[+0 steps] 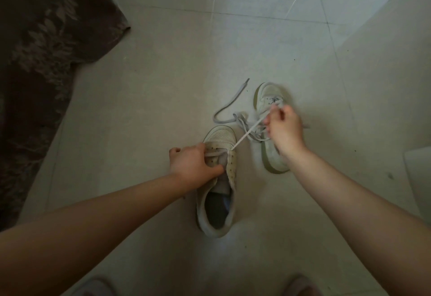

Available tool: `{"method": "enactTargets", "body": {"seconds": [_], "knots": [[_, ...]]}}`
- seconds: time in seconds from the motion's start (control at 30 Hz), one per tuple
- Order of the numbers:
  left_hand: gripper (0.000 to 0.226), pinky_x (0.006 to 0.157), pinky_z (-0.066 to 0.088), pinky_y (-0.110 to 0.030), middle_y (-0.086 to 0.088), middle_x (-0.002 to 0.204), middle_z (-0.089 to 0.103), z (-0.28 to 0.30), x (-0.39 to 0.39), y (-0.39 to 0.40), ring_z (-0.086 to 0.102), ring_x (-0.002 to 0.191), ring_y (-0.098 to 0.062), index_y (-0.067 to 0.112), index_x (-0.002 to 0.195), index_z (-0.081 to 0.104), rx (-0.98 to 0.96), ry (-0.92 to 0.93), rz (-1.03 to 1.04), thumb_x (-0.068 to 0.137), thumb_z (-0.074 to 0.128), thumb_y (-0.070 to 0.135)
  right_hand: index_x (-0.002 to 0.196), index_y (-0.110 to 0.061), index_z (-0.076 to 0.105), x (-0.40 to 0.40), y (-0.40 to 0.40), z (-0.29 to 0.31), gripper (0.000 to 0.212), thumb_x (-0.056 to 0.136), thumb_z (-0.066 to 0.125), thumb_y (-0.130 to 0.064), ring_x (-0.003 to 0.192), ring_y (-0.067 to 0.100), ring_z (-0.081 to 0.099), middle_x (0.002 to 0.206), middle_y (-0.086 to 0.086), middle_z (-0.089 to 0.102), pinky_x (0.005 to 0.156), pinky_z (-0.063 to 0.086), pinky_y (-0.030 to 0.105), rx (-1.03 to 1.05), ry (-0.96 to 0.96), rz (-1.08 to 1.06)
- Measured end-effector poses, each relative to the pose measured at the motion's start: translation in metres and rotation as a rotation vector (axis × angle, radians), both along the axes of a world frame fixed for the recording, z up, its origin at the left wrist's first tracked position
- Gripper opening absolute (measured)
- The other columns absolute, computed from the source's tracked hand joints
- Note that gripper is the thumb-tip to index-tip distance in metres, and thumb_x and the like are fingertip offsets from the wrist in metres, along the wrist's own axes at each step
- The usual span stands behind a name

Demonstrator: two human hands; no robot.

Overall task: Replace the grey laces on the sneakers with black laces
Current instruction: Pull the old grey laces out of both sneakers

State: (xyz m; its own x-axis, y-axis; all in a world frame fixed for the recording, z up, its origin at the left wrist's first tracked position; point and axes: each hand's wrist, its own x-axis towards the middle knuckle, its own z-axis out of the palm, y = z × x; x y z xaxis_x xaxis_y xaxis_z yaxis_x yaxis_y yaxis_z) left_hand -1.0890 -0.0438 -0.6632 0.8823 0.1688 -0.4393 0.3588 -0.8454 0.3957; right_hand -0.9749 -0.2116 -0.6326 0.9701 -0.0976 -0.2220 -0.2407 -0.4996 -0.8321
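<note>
No legible text, brand mark or number anywhere — neither on the near pale perforated leather sneaker (pixel 219 155) nor the far-right pale sneaker (pixel 270 99), which is motion-blurred.

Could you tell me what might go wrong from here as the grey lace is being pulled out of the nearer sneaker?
The right hand pulls the grey lace taut from the near sneaker, which only the left hand steadies; a hard tug could jerk the shoe or snag the lace at an eyelet. That hand works right above the far sneaker and the loose lace pile, so the freed lace might tangle there.
</note>
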Motion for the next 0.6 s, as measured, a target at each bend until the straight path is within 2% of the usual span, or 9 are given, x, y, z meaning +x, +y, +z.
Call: {"method": "enactTargets", "body": {"seconds": [0.07,0.13,0.2,0.23,0.3,0.37,0.43,0.5,0.6], "knots": [[0.045,0.097,0.029,-0.037,0.006,0.085,0.060,-0.001,-0.001,0.000,0.060,0.095,-0.018,0.027,0.091,0.041,0.000,0.002,0.015,0.074,0.052,0.067,0.075,-0.019,0.052,0.002,-0.006,0.006,0.026,0.098,0.048,-0.031,0.047,0.008,0.052,0.064,-0.001,0.059,0.049,0.042,0.025,0.026,-0.005,0.007],[0.050,0.096,0.029,-0.036,0.006,0.087,0.061,-0.003,-0.001,-0.002,0.061,0.094,-0.018,0.025,0.094,0.039,0.016,-0.010,0.026,0.073,0.053,0.068,0.080,-0.013,0.056,-0.011,-0.003,0.005,0.034,0.095,0.050,-0.043,0.050,0.010,0.057,0.066,0.001,0.062,0.043,0.041,0.020,-0.066,0.176,0.199],[0.052,0.096,0.029,-0.036,0.004,0.093,0.064,-0.004,-0.002,-0.004,0.061,0.096,-0.018,0.024,0.096,0.039,0.030,-0.037,0.037,0.073,0.054,0.068,0.088,-0.012,0.057,-0.029,0.004,-0.001,0.046,0.089,0.049,-0.057,0.059,0.013,0.063,0.074,0.002,0.067,0.049,0.045,0.023,-0.259,0.391,0.471],[0.053,0.096,0.030,-0.036,0.003,0.096,0.065,-0.005,-0.002,-0.005,0.061,0.097,-0.018,0.023,0.097,0.038,0.033,-0.051,0.041,0.073,0.055,0.067,0.089,-0.013,0.056,-0.035,0.007,-0.007,0.046,0.088,0.049,-0.059,0.063,0.015,0.064,0.078,0.002,0.068,0.054,0.049,0.027,-0.326,0.421,0.562],[0.053,0.096,0.030,-0.036,0.002,0.103,0.062,-0.005,-0.004,-0.005,0.059,0.100,-0.019,0.022,0.099,0.038,0.019,-0.070,0.053,0.073,0.058,0.064,0.083,-0.016,0.052,-0.041,0.012,-0.018,0.036,0.090,0.053,-0.052,0.070,0.021,0.063,0.080,0.004,0.066,0.066,0.050,0.033,-0.384,0.343,0.599],[0.058,0.097,0.030,-0.036,0.001,0.112,0.054,-0.006,-0.005,-0.006,0.054,0.106,-0.020,0.021,0.108,0.040,-0.010,-0.088,0.075,0.073,0.060,0.062,0.078,-0.017,0.047,-0.039,0.014,-0.024,0.027,0.093,0.053,-0.039,0.071,0.023,0.057,0.074,0.002,0.060,0.066,0.045,0.034,-0.431,0.254,0.629],[0.066,0.099,0.031,-0.036,-0.001,0.120,0.047,-0.006,-0.005,-0.006,0.050,0.112,-0.021,0.021,0.120,0.039,-0.035,-0.093,0.082,0.073,0.062,0.061,0.081,-0.015,0.050,-0.033,0.014,-0.025,0.019,0.095,0.050,-0.029,0.073,0.024,0.057,0.075,0.003,0.061,0.069,0.047,0.036,-0.429,0.182,0.684],[0.071,0.099,0.034,-0.038,-0.002,0.124,0.044,-0.006,-0.006,-0.005,0.049,0.115,-0.022,0.021,0.126,0.037,-0.070,-0.072,0.093,0.072,0.063,0.060,0.085,-0.015,0.053,-0.020,0.013,-0.020,0.012,0.095,0.050,-0.020,0.077,0.028,0.060,0.082,0.008,0.064,0.074,0.050,0.042,-0.291,0.091,0.536],[0.075,0.097,0.042,-0.041,-0.003,0.125,0.043,-0.008,-0.006,-0.002,0.051,0.114,-0.023,0.022,0.126,0.037,-0.184,-0.026,0.162,0.069,0.066,0.060,0.080,-0.021,0.049,0.005,0.009,0.001,0.018,0.098,0.046,-0.021,0.069,0.025,0.059,0.076,0.006,0.061,0.070,0.050,0.043,-0.052,-0.055,0.092]]}}
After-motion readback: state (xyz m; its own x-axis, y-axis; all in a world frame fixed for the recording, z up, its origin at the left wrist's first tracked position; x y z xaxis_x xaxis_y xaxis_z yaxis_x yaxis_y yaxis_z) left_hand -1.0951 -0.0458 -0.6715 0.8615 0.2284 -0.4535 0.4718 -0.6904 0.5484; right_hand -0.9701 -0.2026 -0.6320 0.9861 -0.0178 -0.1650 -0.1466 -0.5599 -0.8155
